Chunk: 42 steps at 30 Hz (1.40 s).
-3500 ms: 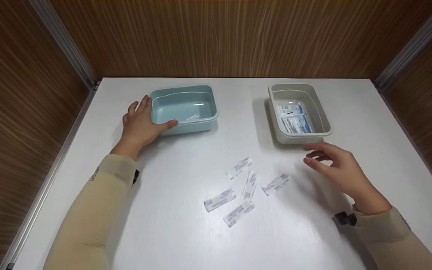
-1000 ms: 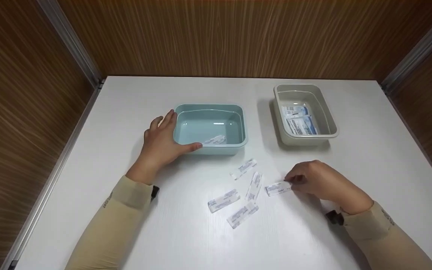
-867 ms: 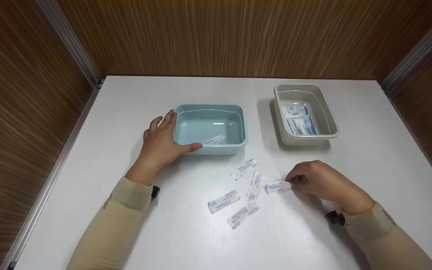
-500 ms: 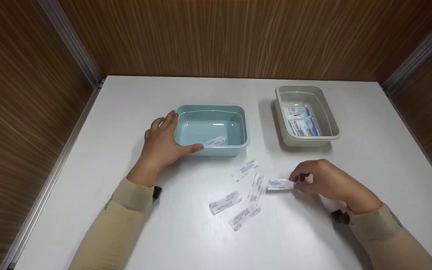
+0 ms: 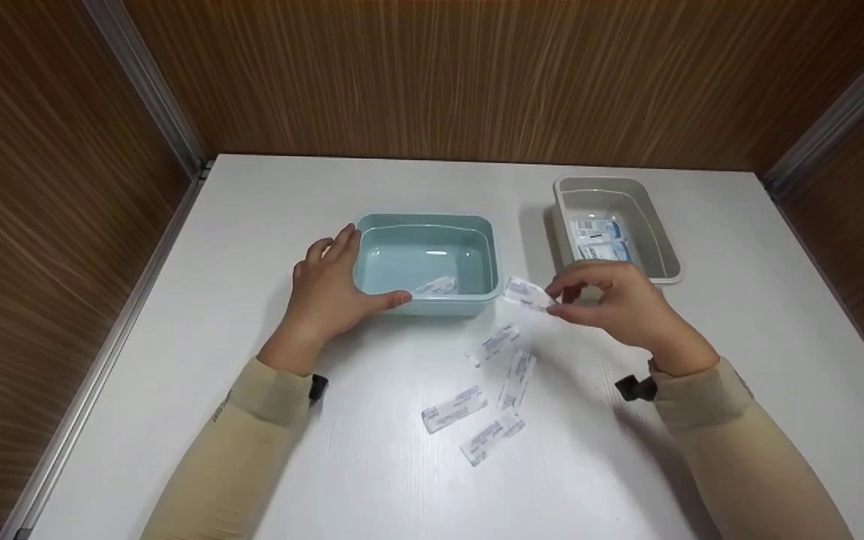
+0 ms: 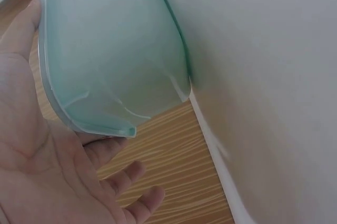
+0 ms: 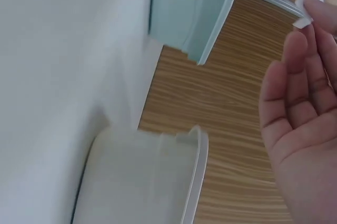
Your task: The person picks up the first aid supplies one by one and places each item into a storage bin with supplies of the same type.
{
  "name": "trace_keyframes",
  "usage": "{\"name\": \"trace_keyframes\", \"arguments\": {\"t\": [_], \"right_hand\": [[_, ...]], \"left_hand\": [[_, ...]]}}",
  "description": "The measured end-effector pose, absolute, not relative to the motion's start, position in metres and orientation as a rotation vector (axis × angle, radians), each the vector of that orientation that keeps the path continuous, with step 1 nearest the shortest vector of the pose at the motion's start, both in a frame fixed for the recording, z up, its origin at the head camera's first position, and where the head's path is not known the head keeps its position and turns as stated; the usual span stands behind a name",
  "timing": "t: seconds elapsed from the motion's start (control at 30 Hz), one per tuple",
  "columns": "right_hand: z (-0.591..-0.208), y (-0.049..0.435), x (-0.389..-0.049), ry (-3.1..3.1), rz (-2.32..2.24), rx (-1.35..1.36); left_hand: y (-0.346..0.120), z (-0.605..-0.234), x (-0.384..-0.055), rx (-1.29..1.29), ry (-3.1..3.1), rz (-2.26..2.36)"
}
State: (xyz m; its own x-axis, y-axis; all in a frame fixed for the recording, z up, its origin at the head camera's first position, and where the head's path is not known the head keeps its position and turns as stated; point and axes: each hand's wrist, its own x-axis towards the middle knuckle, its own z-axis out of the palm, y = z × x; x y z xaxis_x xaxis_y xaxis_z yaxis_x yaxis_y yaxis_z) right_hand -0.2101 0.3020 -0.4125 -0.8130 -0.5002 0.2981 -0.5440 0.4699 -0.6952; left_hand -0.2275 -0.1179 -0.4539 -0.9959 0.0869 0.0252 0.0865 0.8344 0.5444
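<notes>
The loading of small printed packets into the blue tub (image 5: 451, 308) appears to be in hand, since a loose packet (image 5: 436, 286) already lies inside it. The pinched packet (image 5: 528, 294) is held clear of the table (image 5: 372, 465), right of centre, just beside the tub's front right corner. A short shift leftward over the rim, then release, seems called for. Its right end is pinched between thumb and fingertips by the right hand (image 5: 619, 304); in the right wrist view the lower fingers are seen loosely bent. The tub's left end is steadied by the left hand (image 5: 327, 296), the thumb being laid along the front rim and the fingers spread at the left side.
</notes>
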Motion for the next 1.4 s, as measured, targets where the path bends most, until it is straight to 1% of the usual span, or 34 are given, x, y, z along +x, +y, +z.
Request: {"name": "trace_keyframes", "arguments": {"t": [0.17,0.27,0.4,0.63,0.87,1.07,1.4], "right_hand": [[-0.408,0.271,-0.235,-2.691,1.294,0.743],[-0.41,0.255,-0.248,-2.748,1.261,0.689],[-0.417,0.238,-0.261,-2.799,1.249,0.687],[-0.424,0.224,-0.272,-2.81,1.247,0.727],[-0.424,0.221,-0.272,-2.793,1.212,0.747],[-0.424,0.228,-0.271,-2.773,1.246,0.753],[-0.418,0.254,-0.24,-2.723,1.178,0.749]], "left_hand": [[-0.117,-0.453,-0.228,0.142,3.008,0.89],[-0.116,-0.454,-0.228,0.145,3.01,0.882],[-0.113,-0.456,-0.227,0.15,3.013,0.872],[-0.11,-0.456,-0.225,0.157,3.003,0.875],[-0.111,-0.455,-0.226,0.181,3.003,0.856],[-0.112,-0.455,-0.225,0.178,2.997,0.859],[-0.111,-0.454,-0.226,0.182,2.999,0.867]]}}
